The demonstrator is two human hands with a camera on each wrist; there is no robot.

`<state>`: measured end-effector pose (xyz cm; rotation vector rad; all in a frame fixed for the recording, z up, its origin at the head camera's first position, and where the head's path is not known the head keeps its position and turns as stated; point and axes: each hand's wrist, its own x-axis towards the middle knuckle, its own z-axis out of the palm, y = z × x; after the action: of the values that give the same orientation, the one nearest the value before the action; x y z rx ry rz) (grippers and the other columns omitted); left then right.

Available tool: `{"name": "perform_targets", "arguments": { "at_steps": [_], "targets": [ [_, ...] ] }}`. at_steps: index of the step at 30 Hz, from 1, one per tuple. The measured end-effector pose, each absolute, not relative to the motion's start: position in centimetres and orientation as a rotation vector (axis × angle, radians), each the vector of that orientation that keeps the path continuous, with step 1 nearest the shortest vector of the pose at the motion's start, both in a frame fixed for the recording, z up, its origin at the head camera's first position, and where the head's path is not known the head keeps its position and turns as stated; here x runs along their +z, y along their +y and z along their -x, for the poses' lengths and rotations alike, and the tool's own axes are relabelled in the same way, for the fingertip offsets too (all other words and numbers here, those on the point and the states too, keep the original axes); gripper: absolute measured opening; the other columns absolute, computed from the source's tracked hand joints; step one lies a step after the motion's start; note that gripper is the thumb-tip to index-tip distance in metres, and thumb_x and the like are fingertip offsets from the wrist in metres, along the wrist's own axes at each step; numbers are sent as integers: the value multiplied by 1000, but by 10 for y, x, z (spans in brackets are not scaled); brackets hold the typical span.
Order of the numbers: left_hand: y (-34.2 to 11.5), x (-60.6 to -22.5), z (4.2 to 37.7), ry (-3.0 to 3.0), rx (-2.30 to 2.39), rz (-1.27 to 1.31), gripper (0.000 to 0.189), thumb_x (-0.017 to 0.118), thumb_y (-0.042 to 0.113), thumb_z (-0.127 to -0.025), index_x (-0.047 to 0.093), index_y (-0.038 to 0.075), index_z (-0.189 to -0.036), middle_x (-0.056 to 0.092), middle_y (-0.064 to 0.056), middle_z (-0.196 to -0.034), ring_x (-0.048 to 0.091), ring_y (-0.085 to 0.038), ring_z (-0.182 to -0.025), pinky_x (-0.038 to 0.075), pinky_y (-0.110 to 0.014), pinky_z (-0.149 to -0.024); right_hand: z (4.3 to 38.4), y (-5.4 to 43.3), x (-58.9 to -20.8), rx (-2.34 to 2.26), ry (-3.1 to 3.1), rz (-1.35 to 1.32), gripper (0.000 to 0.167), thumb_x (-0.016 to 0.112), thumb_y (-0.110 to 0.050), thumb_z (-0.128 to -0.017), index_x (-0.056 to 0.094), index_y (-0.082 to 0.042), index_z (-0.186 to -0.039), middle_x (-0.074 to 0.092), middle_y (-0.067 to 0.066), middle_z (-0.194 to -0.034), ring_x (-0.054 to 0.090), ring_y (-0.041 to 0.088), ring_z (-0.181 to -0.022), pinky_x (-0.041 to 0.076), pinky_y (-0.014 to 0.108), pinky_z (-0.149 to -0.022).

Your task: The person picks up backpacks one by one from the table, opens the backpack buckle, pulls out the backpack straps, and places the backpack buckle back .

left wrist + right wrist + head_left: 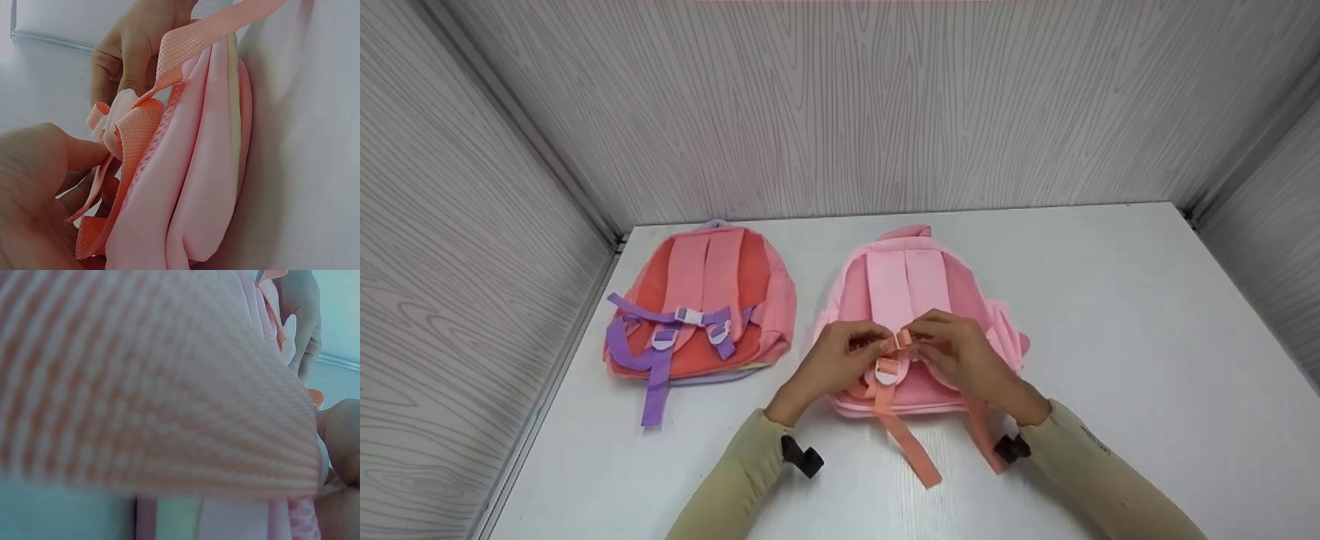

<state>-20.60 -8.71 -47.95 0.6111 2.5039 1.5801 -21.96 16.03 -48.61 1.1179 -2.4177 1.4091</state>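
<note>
Together, both hands (907, 352) at chest buckle (901, 339)

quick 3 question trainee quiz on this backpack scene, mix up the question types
1. True or false: both hands work at the chest clip of the pink backpack.
2. The straps on the orange backpack are: A purple, B green, C black.
3. On which side of the pink backpack does the orange one lie?

Key: 1 true, left hand and right hand pinch it. 2 A. 3 the left.
</note>
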Motion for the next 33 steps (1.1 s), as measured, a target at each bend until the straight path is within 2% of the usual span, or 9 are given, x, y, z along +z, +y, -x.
{"name": "perform_targets", "arguments": {
  "at_steps": [3, 9, 17, 33],
  "targets": [
    [-85, -480, 206, 2498, 1596, -608, 17, 69, 20, -106, 81, 15, -118, 76, 3, -100, 63, -10, -86, 52, -23, -71, 219, 160, -486, 1416, -2435, -1112, 31, 78, -6, -95, 79, -12, -126, 77, -1, -112, 74, 17, -102, 61, 28, -90],
    [-84, -480, 205, 2476, 1601, -599, 18, 69, 23, -106, 80, 18, -118, 77, 2, -102, 65, -11, -77, 52, -23, -58, 219, 160, -486, 1393, -2449, -1111, 31, 78, -4, -96, 80, -13, -125, 76, -1, -112, 73, 17, -104, 62, 33, -91],
    [-91, -476, 208, 2512, 1513, -635, 17, 68, 21, -106, 80, 14, -117, 77, 3, -105, 65, -12, -91, 55, -27, -83, 220, 160, -487, 1400, -2434, -1113, 29, 77, -6, -97, 79, -11, -125, 76, -1, -112, 73, 17, -102, 61, 27, -90],
    [-94, -477, 210, 2516, 1544, -649, 15, 68, 16, -105, 80, 13, -114, 76, 1, -104, 64, -12, -89, 56, -27, -83, 221, 161, -488, 1405, -2369, -1130, 28, 77, -4, -97, 79, -10, -124, 76, 0, -110, 72, 18, -97, 60, 25, -85]
  ]
}}
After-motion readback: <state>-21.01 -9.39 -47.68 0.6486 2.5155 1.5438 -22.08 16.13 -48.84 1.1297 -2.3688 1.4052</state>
